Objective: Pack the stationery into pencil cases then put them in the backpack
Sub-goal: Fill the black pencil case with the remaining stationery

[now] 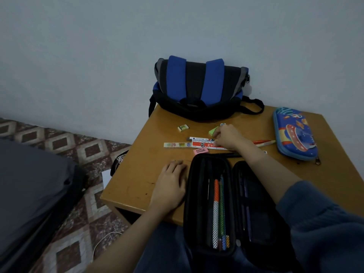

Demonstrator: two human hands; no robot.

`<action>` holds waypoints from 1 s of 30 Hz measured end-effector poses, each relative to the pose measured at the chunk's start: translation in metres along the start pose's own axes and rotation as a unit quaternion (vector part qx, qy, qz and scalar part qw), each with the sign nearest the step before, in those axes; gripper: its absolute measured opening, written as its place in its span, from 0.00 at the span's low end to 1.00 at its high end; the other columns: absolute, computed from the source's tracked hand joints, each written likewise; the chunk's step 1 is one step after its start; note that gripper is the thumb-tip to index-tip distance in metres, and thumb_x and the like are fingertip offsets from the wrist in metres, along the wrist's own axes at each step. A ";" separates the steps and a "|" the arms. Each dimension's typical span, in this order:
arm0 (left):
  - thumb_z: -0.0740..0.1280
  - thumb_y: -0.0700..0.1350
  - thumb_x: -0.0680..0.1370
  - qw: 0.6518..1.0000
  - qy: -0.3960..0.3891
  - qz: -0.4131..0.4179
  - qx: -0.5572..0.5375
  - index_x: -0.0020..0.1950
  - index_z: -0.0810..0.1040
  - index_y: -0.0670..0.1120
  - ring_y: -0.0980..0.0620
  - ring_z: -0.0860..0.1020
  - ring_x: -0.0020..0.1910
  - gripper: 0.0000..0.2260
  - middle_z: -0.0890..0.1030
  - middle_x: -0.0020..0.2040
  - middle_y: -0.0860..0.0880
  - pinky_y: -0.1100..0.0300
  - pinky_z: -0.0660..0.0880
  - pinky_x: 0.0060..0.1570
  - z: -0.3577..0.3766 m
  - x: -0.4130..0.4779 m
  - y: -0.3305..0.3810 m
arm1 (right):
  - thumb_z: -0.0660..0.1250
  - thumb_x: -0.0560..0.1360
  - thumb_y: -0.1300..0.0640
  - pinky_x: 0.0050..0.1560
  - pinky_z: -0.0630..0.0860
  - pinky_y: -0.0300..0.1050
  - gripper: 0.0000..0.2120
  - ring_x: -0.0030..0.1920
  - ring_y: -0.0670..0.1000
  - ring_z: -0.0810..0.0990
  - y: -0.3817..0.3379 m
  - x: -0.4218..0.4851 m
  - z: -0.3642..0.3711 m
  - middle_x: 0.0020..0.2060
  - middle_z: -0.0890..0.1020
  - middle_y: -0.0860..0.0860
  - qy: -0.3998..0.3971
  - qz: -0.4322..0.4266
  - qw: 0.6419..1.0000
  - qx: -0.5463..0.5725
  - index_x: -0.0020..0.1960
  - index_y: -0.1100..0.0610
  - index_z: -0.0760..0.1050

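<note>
Left hand (171,186): flat on the bench (137,186) at 7 o'clock, my fingers (175,164) straight and relaxed, holding nothing, just beside the black pencil case (234,205).
Right hand (229,136): at the bench's middle, fingers bent narrow, tips down by the red ruler (204,144) and green eraser (213,131); I cannot tell if I grip either.
Black pencil case: lying open at 6 o'clock, pens (216,209) under mesh in its left half.
Blue pencil case (295,134): zipped up, at 2 o'clock.
Backpack (199,85): at 12 o'clock, against the wall.
Loose stationery: pink eraser (201,150), white ruler (177,144), small eraser (183,128), orange pen (262,142).
</note>
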State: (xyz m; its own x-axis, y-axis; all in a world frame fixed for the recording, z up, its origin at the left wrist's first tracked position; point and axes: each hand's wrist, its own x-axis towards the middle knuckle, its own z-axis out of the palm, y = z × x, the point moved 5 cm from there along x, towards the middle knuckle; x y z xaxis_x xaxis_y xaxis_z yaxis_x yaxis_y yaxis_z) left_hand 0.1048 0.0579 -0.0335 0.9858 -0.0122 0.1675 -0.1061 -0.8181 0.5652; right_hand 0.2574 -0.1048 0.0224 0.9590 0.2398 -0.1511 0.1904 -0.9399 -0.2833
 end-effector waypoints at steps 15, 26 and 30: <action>0.59 0.45 0.79 1.000 0.000 0.002 0.008 0.69 0.68 0.47 0.56 0.58 0.71 0.18 0.66 0.71 0.53 0.61 0.56 0.70 -0.004 -0.001 0.004 | 0.73 0.69 0.58 0.45 0.71 0.45 0.13 0.51 0.55 0.75 -0.010 0.000 -0.001 0.52 0.79 0.57 -0.030 0.002 0.998 -0.049 0.50 0.60 0.75; 0.59 0.45 0.79 1.000 0.001 0.000 0.003 0.69 0.69 0.47 0.55 0.60 0.70 0.17 0.68 0.70 0.53 0.59 0.60 0.71 -0.004 -0.001 0.005 | 0.70 0.70 0.61 0.50 0.73 0.46 0.18 0.57 0.56 0.75 0.002 -0.001 -0.007 0.58 0.77 0.56 0.013 0.003 0.999 -0.037 0.60 0.58 0.76; 0.59 0.45 0.79 1.000 0.005 0.004 0.007 0.68 0.70 0.46 0.54 0.61 0.70 0.17 0.69 0.69 0.52 0.58 0.61 0.71 -0.003 -0.001 0.004 | 0.64 0.73 0.63 0.46 0.73 0.46 0.10 0.50 0.56 0.77 0.015 -0.009 -0.025 0.51 0.79 0.56 0.032 0.011 0.998 -0.050 0.53 0.60 0.78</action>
State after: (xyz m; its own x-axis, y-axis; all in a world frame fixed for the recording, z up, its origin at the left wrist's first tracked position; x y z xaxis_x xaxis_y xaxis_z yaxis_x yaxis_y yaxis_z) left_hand 0.1033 0.0566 -0.0293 0.9836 -0.0135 0.1797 -0.1123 -0.8256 0.5529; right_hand 0.2568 -0.1271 0.0427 0.9740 0.2062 -0.0937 0.1865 -0.9649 -0.1851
